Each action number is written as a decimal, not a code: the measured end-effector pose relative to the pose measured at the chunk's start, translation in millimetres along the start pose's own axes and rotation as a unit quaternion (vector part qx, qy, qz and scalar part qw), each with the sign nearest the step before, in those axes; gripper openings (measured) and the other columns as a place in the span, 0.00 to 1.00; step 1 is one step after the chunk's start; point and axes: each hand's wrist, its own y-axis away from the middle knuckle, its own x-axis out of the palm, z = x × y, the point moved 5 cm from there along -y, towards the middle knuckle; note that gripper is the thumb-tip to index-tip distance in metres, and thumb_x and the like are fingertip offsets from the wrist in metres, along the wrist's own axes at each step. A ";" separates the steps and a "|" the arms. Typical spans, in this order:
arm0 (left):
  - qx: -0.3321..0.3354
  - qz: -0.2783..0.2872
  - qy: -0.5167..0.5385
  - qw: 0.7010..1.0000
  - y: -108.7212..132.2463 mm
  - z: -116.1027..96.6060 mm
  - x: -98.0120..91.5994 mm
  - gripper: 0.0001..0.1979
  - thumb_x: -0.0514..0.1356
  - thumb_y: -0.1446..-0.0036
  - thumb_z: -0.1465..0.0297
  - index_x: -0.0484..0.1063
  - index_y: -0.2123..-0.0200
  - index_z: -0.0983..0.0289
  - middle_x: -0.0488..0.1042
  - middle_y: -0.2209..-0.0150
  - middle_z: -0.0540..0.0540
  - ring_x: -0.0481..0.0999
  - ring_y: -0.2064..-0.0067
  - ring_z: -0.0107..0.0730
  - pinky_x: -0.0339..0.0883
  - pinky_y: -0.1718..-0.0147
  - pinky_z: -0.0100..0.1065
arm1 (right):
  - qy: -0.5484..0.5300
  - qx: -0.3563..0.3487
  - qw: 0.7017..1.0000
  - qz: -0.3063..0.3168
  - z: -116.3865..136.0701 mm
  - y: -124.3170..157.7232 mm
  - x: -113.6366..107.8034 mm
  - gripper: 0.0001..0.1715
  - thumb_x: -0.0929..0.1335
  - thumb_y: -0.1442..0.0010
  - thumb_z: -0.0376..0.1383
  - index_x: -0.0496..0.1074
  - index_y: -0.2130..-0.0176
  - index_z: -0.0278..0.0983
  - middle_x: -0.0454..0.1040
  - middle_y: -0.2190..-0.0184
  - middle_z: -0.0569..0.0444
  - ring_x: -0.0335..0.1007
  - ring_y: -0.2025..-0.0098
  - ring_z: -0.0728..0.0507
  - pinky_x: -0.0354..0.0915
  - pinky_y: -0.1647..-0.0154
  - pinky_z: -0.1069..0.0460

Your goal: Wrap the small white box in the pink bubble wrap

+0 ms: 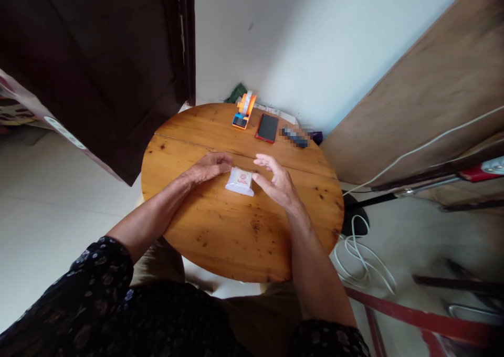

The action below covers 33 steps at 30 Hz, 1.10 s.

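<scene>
A small clear plastic packet with red print (241, 181) lies flat near the middle of the round wooden table (232, 231). My left hand (209, 167) is just left of the packet, fingers loosely curved with nothing in them, the fingertips close to its upper left corner. On the right, my right hand (276, 181) has its thumb and fingers spread apart, the thumb tip at the packet's right edge. Neither hand grips the packet.
Toward the wall stand an orange and blue tape dispenser (244, 110), a phone with a red edge (267, 128) and a blurred dark object (295, 137). A white cable (364, 257) coils on the floor at the right. A dark door (129, 73) is at the left.
</scene>
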 end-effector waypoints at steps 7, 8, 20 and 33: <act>0.036 0.068 -0.021 0.997 -0.6 2.7 9.7 0.24 0.67 0.50 0.61 0.74 0.51 0.64 0.75 0.62 0.53 0.73 0.61 0.33 0.65 0.59 0.35 | 0.003 0.027 0.993 0.112 -7.7 5.4 21.2 0.48 0.76 0.48 0.42 0.62 0.33 0.43 0.71 0.37 0.43 0.69 0.36 0.33 0.64 0.35 0.34; 0.039 0.070 -0.016 0.997 0.3 2.2 11.6 0.24 0.67 0.49 0.62 0.73 0.50 0.64 0.75 0.62 0.53 0.73 0.60 0.32 0.65 0.59 0.34 | 0.008 0.026 0.994 0.110 -7.3 5.3 23.3 0.47 0.76 0.48 0.42 0.63 0.33 0.43 0.74 0.39 0.42 0.72 0.39 0.33 0.65 0.37 0.34; 0.025 0.019 0.022 0.999 -4.3 4.7 14.8 0.22 0.65 0.46 0.71 0.71 0.47 0.66 0.76 0.58 0.55 0.74 0.59 0.30 0.68 0.55 0.36 | 0.082 0.007 0.994 0.070 -7.0 1.6 24.2 0.43 0.74 0.49 0.40 0.67 0.35 0.40 0.76 0.41 0.41 0.72 0.40 0.29 0.64 0.37 0.32; 0.008 0.015 0.070 0.997 -3.9 3.2 13.4 0.20 0.64 0.44 0.72 0.70 0.48 0.67 0.74 0.66 0.51 0.71 0.70 0.24 0.64 0.67 0.29 | 0.026 -0.040 0.999 0.005 13.9 0.2 5.7 0.33 0.70 0.43 0.37 0.69 0.39 0.42 0.79 0.46 0.47 0.75 0.43 0.36 0.66 0.37 0.37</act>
